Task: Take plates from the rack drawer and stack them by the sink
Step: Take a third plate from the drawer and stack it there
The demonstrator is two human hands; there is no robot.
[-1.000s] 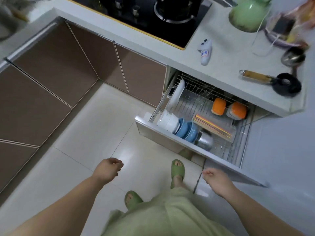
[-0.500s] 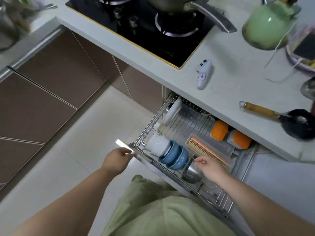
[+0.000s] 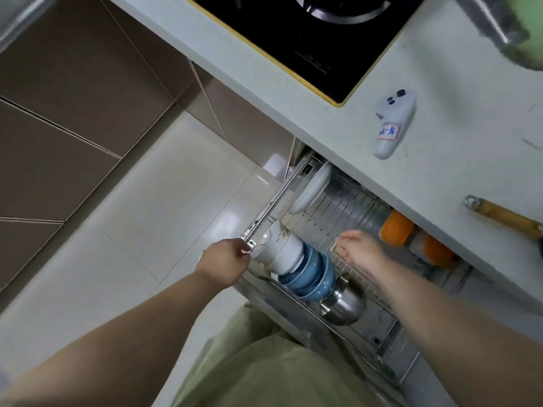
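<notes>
The wire rack drawer (image 3: 349,207) stands pulled out under the counter. A white plate (image 3: 311,189) stands on edge at its far left, half under the countertop. My left hand (image 3: 226,261) is closed at the drawer's front left corner, touching the rim of a row of white bowls (image 3: 280,251) that lies on its side with blue bowls (image 3: 311,274) behind it. My right hand (image 3: 360,249) hovers inside the drawer with fingers apart, holding nothing, to the right of the bowls and short of the plate.
A steel bowl (image 3: 343,306) lies in the drawer's front part and orange-lidded containers (image 3: 396,229) sit at the back right. On the counter are a black hob (image 3: 308,33), a white remote-like controller (image 3: 392,124) and a wooden-handled utensil (image 3: 505,215). Brown cabinet fronts line the left.
The view has dropped closer to the drawer. My right hand has moved from the drawer's front deeper in, over the wire floor. My left hand stays at the front left corner, now against the white bowls.
</notes>
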